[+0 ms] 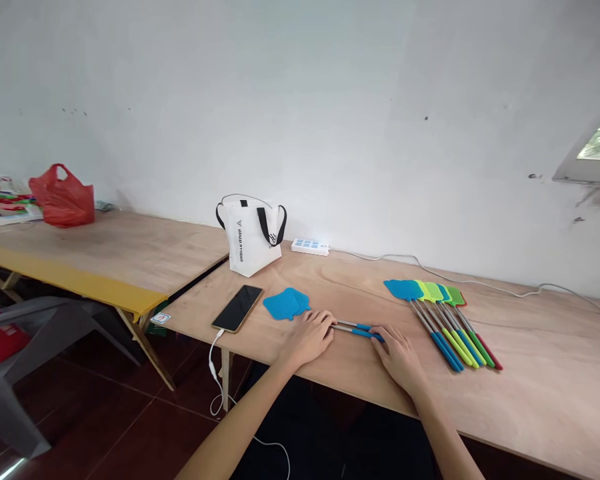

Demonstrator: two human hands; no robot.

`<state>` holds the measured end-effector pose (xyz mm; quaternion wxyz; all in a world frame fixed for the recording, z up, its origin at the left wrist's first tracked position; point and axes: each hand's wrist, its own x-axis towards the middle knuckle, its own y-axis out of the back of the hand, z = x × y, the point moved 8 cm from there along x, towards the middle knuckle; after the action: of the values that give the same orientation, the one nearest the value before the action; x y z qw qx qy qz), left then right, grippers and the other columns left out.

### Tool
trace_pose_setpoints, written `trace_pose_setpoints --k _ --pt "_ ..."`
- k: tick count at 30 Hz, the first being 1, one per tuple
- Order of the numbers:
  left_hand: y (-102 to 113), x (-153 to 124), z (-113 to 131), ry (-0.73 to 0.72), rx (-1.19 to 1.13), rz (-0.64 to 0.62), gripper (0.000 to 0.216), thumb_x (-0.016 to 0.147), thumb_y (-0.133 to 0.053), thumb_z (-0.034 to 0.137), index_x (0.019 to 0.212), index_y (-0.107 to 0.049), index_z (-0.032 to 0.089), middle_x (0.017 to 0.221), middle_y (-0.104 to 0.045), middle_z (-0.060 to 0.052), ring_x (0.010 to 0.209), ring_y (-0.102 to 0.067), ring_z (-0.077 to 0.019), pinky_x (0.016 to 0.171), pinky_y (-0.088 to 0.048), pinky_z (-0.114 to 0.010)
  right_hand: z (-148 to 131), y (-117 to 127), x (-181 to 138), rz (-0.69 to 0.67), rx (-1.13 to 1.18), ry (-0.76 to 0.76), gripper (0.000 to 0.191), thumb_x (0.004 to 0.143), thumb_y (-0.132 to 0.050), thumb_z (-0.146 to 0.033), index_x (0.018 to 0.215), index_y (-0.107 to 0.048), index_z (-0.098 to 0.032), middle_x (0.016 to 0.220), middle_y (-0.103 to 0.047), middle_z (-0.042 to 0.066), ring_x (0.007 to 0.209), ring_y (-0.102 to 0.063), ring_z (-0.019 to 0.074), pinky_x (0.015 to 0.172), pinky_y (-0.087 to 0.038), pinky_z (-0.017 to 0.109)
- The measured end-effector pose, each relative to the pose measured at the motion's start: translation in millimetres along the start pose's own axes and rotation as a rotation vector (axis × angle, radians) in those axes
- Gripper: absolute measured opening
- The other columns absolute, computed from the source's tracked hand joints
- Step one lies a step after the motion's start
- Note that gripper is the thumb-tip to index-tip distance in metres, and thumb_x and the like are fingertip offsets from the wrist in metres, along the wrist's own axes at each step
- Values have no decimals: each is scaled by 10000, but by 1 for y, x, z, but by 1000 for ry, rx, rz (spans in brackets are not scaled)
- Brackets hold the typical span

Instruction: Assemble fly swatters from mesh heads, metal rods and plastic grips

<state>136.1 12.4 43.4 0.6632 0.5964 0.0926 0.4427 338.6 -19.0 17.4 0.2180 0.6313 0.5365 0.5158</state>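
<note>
Two blue fly swatters (281, 304) lie side by side on the wooden table, heads overlapping to the left and blue handles to the right. My left hand (310, 339) is closed over their metal shafts just beside the heads and hides part of them. At the other end, my right hand (399, 353) has its fingers bent against the handle ends, with the thumb low on the near side. To the right, several fly swatters (445, 327) with blue, yellow-green, green and red parts lie in a slanted, overlapping row.
A phone (237, 309) on a white cable lies at the left. Behind it stands a white bag (253, 243) with black handles. A power strip (310, 247) sits by the wall, its cord trailing right. A red plastic bag (67, 200) is on the other table.
</note>
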Motion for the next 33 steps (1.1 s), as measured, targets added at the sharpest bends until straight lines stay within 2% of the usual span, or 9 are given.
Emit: trace_pose_setpoints --k 7,15,24,33 --pt "-1 1 -1 -7 3 4 180 984 -462 183 1110 -579 235 1163 -636 -36 1116 -587 -228 995 -413 -392 -4 0 1 8 -37 23 249 1006 -406 -388 1107 -612 -291 1212 -690 49 1148 -636 253 991 -464 441" --pt "-1 -1 -1 -9 8 -16 307 934 -419 63 1148 -552 239 1211 -621 -30 1146 -577 -219 1018 -401 -385 -7 0 0 8 -59 27 249 1015 -397 -383 1123 -599 -289 1215 -691 47 1159 -632 250 992 -456 427" --pt "-4 -1 -4 5 0 36 206 991 -418 128 1133 -531 226 1203 -630 -36 1147 -578 -215 1027 -398 -389 -6 -2 0 0 -51 25 284 1024 -370 -399 1149 -599 -287 1235 -677 61 1170 -613 259 1004 -436 450" --pt "-6 -1 -5 -4 9 28 203 998 -421 140 1137 -537 231 1199 -633 -41 1150 -590 -220 1018 -406 -386 -6 -2 0 6 -64 38 283 1023 -370 -389 1148 -606 -294 1225 -679 63 1169 -612 260 1015 -431 456"
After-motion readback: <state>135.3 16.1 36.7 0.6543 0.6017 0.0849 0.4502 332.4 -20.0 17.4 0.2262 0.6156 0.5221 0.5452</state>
